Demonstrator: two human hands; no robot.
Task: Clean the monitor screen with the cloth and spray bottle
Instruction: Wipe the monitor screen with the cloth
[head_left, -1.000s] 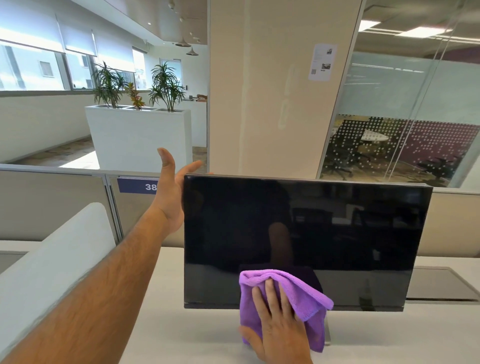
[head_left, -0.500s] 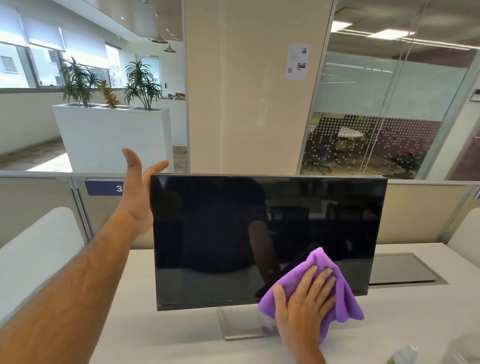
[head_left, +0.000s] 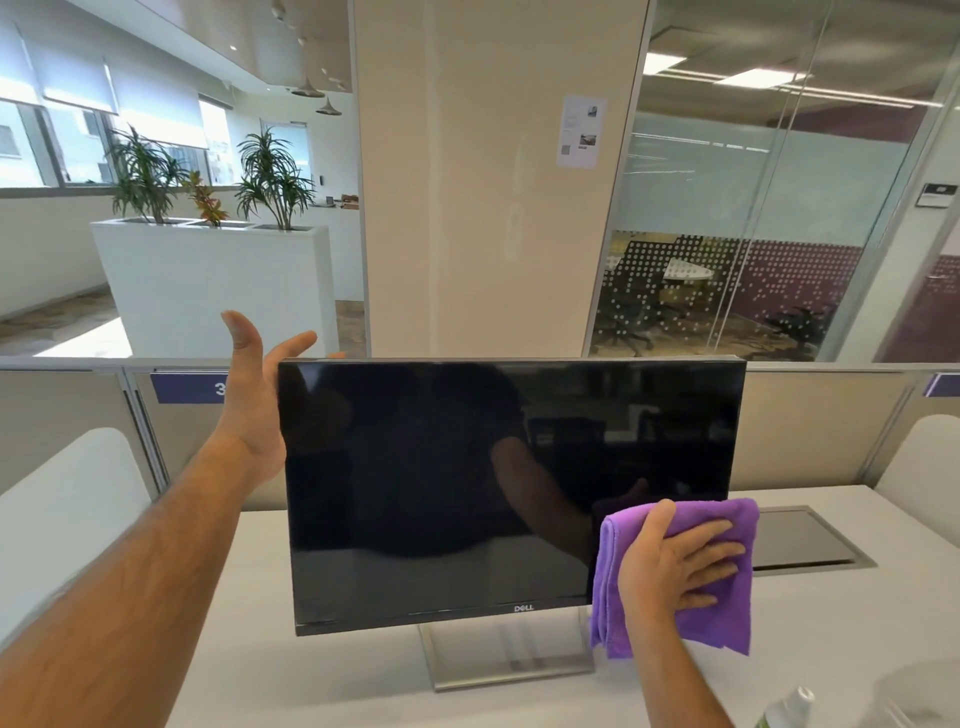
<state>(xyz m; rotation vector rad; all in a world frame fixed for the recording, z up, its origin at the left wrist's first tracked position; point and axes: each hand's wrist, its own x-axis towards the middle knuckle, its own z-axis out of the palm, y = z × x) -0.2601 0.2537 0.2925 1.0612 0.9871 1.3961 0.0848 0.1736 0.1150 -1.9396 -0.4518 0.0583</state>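
A black monitor (head_left: 441, 488) stands on a silver foot on the white desk, its screen dark and reflective. My right hand (head_left: 670, 561) presses a purple cloth (head_left: 727, 618) flat against the screen's lower right corner, fingers spread. My left hand (head_left: 254, 395) is at the monitor's upper left edge; its fingers reach behind the panel and the thumb points up. The top of a spray bottle (head_left: 787, 709) shows at the bottom right edge of the view.
The white desk (head_left: 322, 675) runs under the monitor, with a grey cable hatch (head_left: 810, 540) at the right. Beige partitions (head_left: 67, 415) stand behind, white dividers at both sides. A pillar, a planter and glass walls lie beyond.
My right hand has slid the cloth rightwards along the bottom of the screen, from the lower middle to the lower right corner. My left hand stays at the upper left edge.
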